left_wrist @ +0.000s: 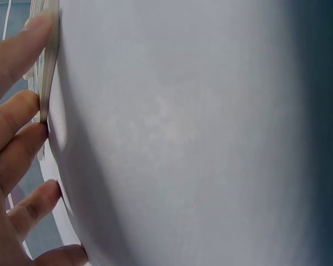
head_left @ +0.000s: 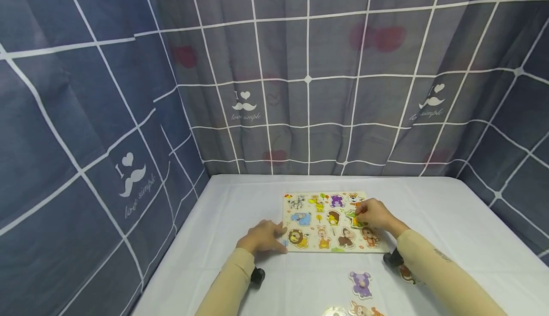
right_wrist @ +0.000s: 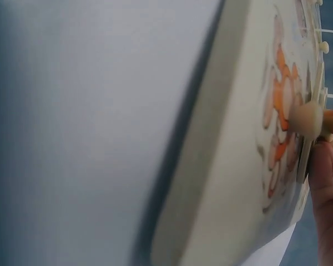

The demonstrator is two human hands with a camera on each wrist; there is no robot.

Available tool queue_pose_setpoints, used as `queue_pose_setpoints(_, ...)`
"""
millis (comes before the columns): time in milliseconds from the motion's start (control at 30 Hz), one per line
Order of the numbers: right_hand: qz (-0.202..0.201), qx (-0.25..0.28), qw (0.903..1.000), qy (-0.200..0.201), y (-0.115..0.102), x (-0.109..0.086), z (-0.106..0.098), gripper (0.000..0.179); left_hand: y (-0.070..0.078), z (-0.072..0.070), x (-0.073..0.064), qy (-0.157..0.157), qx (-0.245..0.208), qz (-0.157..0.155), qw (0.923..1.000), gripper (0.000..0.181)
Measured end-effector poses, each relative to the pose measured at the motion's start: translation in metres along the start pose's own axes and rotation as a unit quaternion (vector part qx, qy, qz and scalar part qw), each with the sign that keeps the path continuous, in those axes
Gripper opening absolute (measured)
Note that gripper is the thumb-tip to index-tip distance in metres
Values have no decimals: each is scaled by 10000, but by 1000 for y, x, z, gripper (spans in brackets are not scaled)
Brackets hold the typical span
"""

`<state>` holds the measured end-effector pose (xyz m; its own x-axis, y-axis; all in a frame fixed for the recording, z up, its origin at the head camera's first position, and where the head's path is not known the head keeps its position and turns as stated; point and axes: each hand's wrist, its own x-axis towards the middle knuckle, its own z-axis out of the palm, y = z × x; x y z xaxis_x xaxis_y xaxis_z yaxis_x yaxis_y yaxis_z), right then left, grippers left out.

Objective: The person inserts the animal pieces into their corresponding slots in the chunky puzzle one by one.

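Observation:
A wooden animal puzzle board (head_left: 307, 211) lies flat on the table, showing printed animals and several knobbed pieces. My left hand (head_left: 265, 236) rests at its left edge, fingers spread, with fingertips (left_wrist: 36, 102) against the board's side in the left wrist view. At the board's right side my right hand (head_left: 374, 213) pinches a green crocodile puzzle piece (head_left: 352, 219) over the crocodile picture; the fingers partly cover it. In the right wrist view, the thumb (right_wrist: 323, 166) is close to the edge of a piece, beside a pale round knob (right_wrist: 306, 119).
A purple animal piece (head_left: 361, 285) and an orange animal piece (head_left: 362, 310) lie on the white table (head_left: 240, 192) in front of the board. A brown piece (head_left: 406, 274) is partly under the right forearm. A grey checked curtain (head_left: 283, 116) surrounds the table.

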<state>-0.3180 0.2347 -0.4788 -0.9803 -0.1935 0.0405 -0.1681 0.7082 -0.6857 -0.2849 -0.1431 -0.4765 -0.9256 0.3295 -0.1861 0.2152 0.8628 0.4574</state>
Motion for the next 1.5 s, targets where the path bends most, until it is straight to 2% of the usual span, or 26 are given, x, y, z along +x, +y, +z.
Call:
queue_pose_setpoints(200,52,48,10000,-33,5,2,8,5,-1,2,-4,-10,-56,-61,10000,67)
queue_pose_setpoints(400,44,-29,10000,-20,4,4,7,5,1,1,-6,-27,-67,-64,10000,67)
queue_pose_setpoints(800,-7,-182,9998,19,-3,13,4,3,-1,-3,1,-42,82,-9,10000,68)
queue_pose_setpoints(1100,154,-236,9996,-28,1,18,7,5,-1,-3,2,-74,78,10,9999,67)
queue_pose_setpoints(1500,286,-217,9993,53,0,12,4,10,-4,-2,6,-114,103,71,9999,67)
